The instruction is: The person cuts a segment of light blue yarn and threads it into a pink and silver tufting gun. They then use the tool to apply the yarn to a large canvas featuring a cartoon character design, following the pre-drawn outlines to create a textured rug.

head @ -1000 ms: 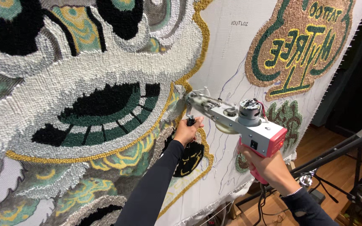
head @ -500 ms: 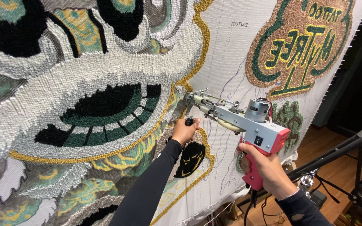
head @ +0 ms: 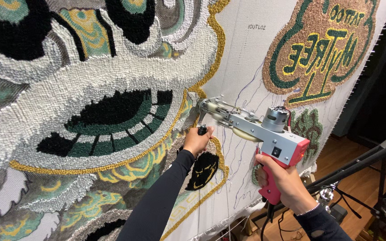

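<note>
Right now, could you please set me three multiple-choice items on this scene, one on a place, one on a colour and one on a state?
1. Where does the needle end of the grey metal tufting gun with the pink handle touch the stretched white cloth with the tufted design?
A. at the gold outline
B. on the round badge at upper right
C. at the bottom hem

2. What colour is the gun's rear grip?
A. blue
B. pink
C. yellow

3. How does the left hand stand?
A. open and hanging free
B. flat on the floor
C. closed on the black front handle

Answers: 1 A, the tip meets the gold line; 2 B, the right hand wraps a pink grip; 3 C, its fingers curl around the black knob.
</note>
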